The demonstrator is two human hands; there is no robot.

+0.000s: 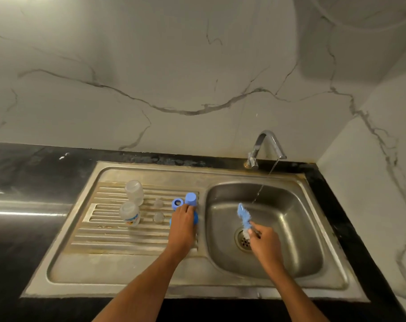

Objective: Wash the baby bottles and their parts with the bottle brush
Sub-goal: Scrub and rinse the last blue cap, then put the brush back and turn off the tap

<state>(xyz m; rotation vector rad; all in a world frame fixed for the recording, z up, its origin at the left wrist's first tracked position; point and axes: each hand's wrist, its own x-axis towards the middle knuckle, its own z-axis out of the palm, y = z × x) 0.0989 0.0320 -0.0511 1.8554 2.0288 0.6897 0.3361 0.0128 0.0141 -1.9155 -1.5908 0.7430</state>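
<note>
The bottle brush [243, 217] hangs over the sink basin [290, 228], gripped by the right hand [264, 240]. The left hand [183, 225] reaches a blue cap [190, 199] on the drainboard [109, 238]; whether its fingers grip cannot be told. Likely next: bring the cap under the brush.

Both arms reach forward. The left hand [183, 223] lies palm down, fingers [188, 207] bent over a blue cap [195, 219]. The right hand [263, 240] is curled tight around a brush [243, 216].

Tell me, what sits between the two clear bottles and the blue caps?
In the head view, two small clear teats stand on the drainboard between the bottles and the blue caps.
</note>
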